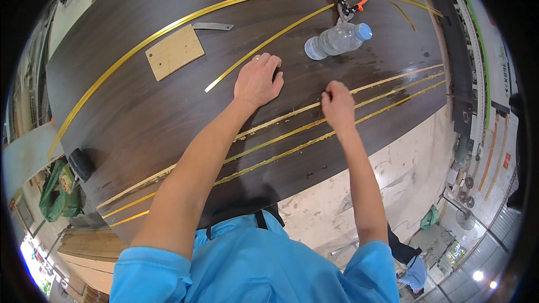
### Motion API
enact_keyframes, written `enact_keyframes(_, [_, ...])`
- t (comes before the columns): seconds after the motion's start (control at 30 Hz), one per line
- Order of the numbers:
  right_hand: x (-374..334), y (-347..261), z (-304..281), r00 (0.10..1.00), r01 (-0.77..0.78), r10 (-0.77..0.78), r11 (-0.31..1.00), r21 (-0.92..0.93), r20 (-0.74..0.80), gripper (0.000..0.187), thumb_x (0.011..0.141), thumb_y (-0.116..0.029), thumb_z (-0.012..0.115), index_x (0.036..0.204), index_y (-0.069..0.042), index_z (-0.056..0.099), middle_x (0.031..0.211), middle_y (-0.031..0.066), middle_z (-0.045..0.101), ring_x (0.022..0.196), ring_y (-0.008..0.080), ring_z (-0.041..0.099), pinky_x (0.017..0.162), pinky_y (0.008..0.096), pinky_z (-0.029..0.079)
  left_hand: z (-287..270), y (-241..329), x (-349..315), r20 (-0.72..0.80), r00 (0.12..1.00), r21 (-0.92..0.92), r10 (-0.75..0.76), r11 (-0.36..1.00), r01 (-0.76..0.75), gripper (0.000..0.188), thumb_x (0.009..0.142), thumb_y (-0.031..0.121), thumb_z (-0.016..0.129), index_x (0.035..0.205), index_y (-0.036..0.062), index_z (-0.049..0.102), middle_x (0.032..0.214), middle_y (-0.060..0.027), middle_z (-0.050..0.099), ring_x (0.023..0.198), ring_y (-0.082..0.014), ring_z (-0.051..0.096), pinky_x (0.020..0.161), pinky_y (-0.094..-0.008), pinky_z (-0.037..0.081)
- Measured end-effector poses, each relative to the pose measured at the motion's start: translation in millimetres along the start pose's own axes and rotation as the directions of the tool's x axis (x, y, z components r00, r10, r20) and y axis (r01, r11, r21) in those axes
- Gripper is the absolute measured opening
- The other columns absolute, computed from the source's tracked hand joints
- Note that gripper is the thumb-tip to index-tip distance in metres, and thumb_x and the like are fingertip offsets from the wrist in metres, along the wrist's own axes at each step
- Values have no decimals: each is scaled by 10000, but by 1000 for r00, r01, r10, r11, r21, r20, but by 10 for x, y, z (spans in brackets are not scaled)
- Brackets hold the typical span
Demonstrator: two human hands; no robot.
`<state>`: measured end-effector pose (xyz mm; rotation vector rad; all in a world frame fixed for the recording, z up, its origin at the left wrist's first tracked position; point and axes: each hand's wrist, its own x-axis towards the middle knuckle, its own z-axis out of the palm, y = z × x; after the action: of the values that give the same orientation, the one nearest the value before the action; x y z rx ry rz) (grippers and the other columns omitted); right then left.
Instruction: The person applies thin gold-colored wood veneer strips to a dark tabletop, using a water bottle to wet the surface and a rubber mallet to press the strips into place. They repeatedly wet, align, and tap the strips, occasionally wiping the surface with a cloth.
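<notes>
Along the bench's [135, 129] near edge, three strips [275, 141] run lengthwise, the farthest passing under the nearer right hand [340, 106], fingers curled, hold unclear; left hand [259, 81] beyond them, thumb apart, nothing gripped.

Soft, even light covers the desk [129, 129]; lamps [478, 275] glare past its near right corner; fisheye distortion bends its edges.

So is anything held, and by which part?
The left hand shows nothing held; the right hand is curled by the pale strip, so its hold can't be told.
</notes>
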<state>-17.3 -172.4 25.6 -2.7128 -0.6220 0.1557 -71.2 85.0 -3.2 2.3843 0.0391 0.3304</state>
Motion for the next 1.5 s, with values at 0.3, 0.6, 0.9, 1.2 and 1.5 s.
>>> enact_keyframes(0.3, [-33, 11, 3, 1000, -1, 1, 999, -49, -8, 130, 922, -105, 676, 942, -42, 564, 969, 178, 616, 977, 415, 600, 852, 526, 489, -9, -7, 4, 12, 1000, -26, -8, 1000, 8, 203, 899, 197, 718, 1046, 95, 622, 973, -106, 630, 959, -331, 648, 826, -457, 531])
enact_keyframes(0.6, [-8, 10, -29, 1000, 19, -18, 998, -62, 10, 141, 917, -93, 679, 944, -41, 551, 954, 171, 605, 963, 412, 601, 850, 528, 492, 0, -10, 15, -3, 1000, -22, 3, 1000, -3, 209, 899, 201, 713, 1055, 98, 619, 977, -112, 626, 969, -329, 648, 831, -460, 531])
enact_keyframes(0.9, [1, 4, 23, 997, 68, -71, 992, -109, -28, 130, 933, -95, 660, 963, -44, 545, 960, 167, 605, 957, 403, 604, 843, 519, 500, -10, -5, 13, 20, 1000, -8, -7, 1000, 7, 210, 900, 200, 712, 1058, 94, 623, 986, -113, 630, 978, -328, 650, 837, -459, 534])
enact_keyframes(1.2, [17, -3, -13, 999, 36, -35, 990, -138, 7, 121, 924, -77, 659, 962, -43, 549, 975, 169, 607, 970, 405, 599, 846, 524, 500, -9, -1, 4, 32, 999, 3, -18, 1000, 18, 205, 900, 206, 710, 1057, 104, 629, 1001, -101, 635, 987, -318, 652, 857, -451, 539])
enact_keyframes(1.5, [-26, -80, 23, 998, 56, -59, 985, -162, -8, 107, 940, -84, 649, 974, -46, 555, 994, 169, 607, 977, 405, 598, 854, 516, 504, -3, -10, 15, 59, 998, -6, -33, 999, 34, 197, 900, 204, 702, 1052, 107, 623, 1009, -91, 623, 1018, -305, 643, 873, -457, 541])
